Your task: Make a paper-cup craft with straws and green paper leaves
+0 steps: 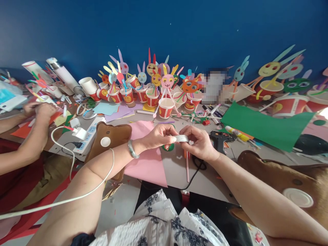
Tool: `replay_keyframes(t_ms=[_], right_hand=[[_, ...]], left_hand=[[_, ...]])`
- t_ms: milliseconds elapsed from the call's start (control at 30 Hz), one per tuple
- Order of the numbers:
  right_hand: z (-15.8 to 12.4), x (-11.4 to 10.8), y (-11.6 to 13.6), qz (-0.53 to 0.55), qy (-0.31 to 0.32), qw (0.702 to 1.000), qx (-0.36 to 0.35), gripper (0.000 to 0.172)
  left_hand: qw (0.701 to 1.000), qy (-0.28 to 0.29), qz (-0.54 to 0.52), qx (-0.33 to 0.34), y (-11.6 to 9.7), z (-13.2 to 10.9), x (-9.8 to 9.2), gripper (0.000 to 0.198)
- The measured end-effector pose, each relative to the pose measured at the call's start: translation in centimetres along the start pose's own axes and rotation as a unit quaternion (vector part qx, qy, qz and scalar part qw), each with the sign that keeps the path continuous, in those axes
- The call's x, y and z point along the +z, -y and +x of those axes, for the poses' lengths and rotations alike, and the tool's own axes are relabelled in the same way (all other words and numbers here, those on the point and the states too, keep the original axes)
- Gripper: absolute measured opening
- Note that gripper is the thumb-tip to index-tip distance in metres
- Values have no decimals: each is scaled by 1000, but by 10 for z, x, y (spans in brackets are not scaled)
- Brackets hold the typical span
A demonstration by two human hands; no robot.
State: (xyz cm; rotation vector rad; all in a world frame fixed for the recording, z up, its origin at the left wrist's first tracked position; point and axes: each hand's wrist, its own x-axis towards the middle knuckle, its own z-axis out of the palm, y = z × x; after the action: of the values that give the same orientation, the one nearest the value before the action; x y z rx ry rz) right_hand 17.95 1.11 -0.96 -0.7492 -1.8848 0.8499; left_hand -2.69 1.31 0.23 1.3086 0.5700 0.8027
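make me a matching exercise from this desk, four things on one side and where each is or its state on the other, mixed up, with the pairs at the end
1. roll of tape
2. bangle
3. glue gun
4. power strip

A. around the left wrist
B. with a black plug in it
C. held between left hand and right hand
D. black, to the right of the right hand

Pairs: 1-C, 2-A, 3-D, 4-B
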Motion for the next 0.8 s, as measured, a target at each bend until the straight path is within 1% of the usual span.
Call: replay_keyframes(t_ms=[200, 367, 533, 600, 733, 800], right_hand=[[0, 0, -1, -3, -4, 1000, 12, 15], [1, 0, -2, -16, -19, 1000, 6, 14], [1, -1, -2, -19, -13, 1000, 11, 14], [1, -1, -1, -26, -12, 999, 16, 14], [1, 1, -2, -58, -36, 997, 27, 12], [1, 1, -3, -87, -62, 994, 32, 10]], left_hand=[[1000, -11, 26, -4, 1, 0, -1, 26], [999, -25, 29, 1, 4, 0, -1, 22], [999, -24, 36, -3, 2, 0, -1, 30], [999, -23, 40, -5, 1, 0, -1, 28], [997, -55, 56, -2, -1, 1, 3, 16], [995, -76, 70, 9, -2, 1, 6, 17]])
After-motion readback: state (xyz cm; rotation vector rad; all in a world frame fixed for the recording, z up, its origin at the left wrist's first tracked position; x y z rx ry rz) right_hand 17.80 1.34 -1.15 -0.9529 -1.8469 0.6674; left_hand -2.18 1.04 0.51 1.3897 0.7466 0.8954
